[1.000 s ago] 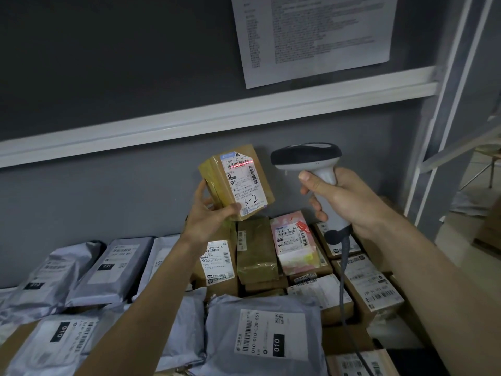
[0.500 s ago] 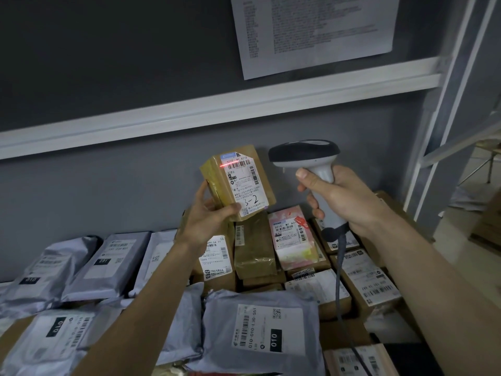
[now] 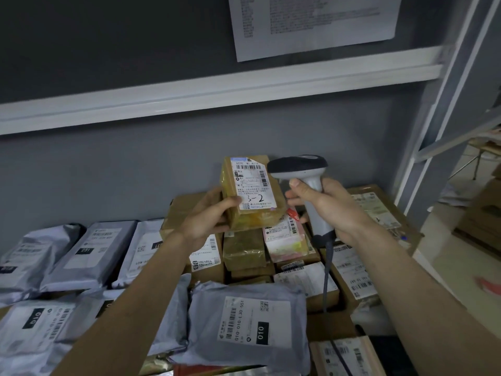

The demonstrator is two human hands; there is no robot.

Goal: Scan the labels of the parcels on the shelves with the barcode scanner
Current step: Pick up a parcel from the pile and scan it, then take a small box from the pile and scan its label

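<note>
My left hand (image 3: 207, 221) holds a small brown taped parcel (image 3: 250, 192) upright above the shelf, its white label marked "3-2" facing me. My right hand (image 3: 329, 206) grips the handle of a grey and black barcode scanner (image 3: 301, 169), whose head sits just right of the parcel's top edge, almost touching it. No red scan line shows on the label. The scanner's cable (image 3: 326, 275) hangs down over the parcels below. Beneath both hands lie stacked brown boxes (image 3: 245, 249) and a pink-labelled parcel (image 3: 286, 237).
Grey poly mailers (image 3: 252, 325) with "010" labels fill the front and left of the shelf. More labelled cartons (image 3: 372, 204) sit at the right. A white rail (image 3: 217, 88) crosses the grey wall above, with a printed sheet (image 3: 314, 23). A metal upright (image 3: 444, 104) stands at right.
The red scan line on the label has gone out. The parcel and the scanner have come closer together and sit lower, nearer the stacked boxes.
</note>
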